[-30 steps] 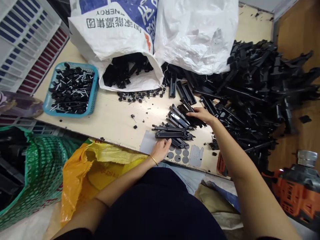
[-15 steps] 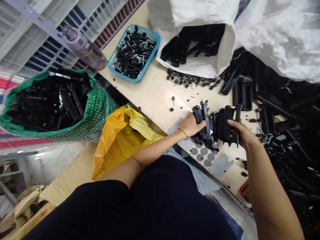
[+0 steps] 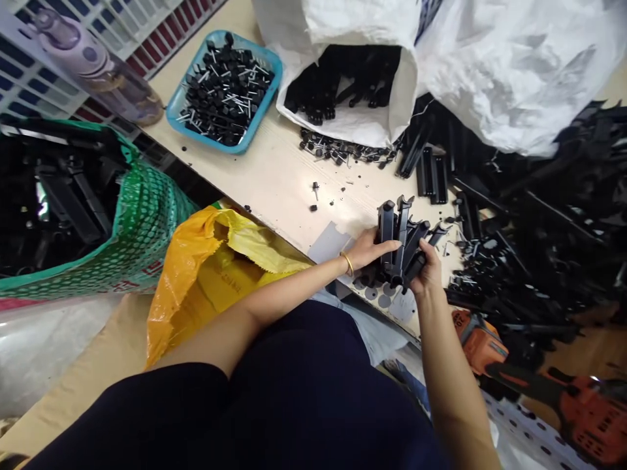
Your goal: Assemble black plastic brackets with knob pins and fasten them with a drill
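Note:
Several long black plastic parts with notched ends are bunched between my two hands over the near edge of the table. My left hand, with a gold bangle at the wrist, grips the bundle from its left side, thumb lying across the front. On the right side, my right hand is closed around the lower right parts, which fan out at an angle. The fingers behind the bundle are hidden. Below the parts, grey round stickers show on the table.
A blue basket holds black knobs with metal pins. Behind stands an open white sack of black parts. More black parts are heaped at right, beside an orange power drill. At left are a yellow bag, a green sack and a bottle.
My right hand has moved left, bringing its black parts against those in my left hand. The view has shifted right, and the orange drill now shows more fully.

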Action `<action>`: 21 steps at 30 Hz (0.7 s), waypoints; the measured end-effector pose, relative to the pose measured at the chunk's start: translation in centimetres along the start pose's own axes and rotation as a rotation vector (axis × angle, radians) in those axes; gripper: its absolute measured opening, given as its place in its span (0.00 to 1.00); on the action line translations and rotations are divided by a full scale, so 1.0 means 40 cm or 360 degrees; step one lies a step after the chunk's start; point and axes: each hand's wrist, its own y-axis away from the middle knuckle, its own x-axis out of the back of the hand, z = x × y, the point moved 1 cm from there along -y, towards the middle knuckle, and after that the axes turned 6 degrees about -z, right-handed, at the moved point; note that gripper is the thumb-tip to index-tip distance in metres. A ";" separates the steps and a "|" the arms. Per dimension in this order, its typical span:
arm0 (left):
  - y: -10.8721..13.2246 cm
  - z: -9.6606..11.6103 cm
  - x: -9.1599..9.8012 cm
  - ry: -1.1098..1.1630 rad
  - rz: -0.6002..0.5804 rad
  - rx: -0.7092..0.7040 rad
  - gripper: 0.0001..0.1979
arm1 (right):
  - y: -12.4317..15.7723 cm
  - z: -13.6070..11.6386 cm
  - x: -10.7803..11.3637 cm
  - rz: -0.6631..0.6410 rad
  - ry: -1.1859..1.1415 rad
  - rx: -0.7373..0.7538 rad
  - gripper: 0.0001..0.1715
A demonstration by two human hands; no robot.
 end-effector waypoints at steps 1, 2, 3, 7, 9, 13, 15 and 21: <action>0.004 0.007 -0.005 0.0101 -0.0063 -0.0009 0.15 | 0.007 0.003 -0.003 0.0022 -0.0037 -0.0002 0.22; 0.011 0.011 -0.010 0.0193 -0.0096 -0.0002 0.15 | 0.014 0.003 -0.006 0.0034 -0.0053 0.0012 0.23; 0.022 0.014 -0.014 0.0258 -0.0091 0.0008 0.16 | 0.024 0.002 -0.011 0.0032 -0.0056 0.0031 0.22; 0.120 0.020 -0.006 0.0374 0.0102 -0.0010 0.21 | 0.074 -0.021 -0.069 -0.0130 0.0001 0.0040 0.21; 0.206 0.028 0.021 0.0486 0.0287 0.0048 0.23 | 0.103 -0.037 -0.136 -0.0303 0.0048 -0.0048 0.21; 0.432 0.044 0.114 0.0855 0.0716 0.0357 0.25 | 0.160 -0.043 -0.355 -0.0771 0.0227 -0.0242 0.26; 0.548 0.041 0.170 0.0919 0.0999 0.0427 0.26 | 0.180 -0.014 -0.485 -0.1064 0.0422 -0.0348 0.29; 0.756 -0.054 0.329 0.1261 0.1243 0.0758 0.24 | 0.177 0.169 -0.800 -0.1811 0.0968 -0.1022 0.20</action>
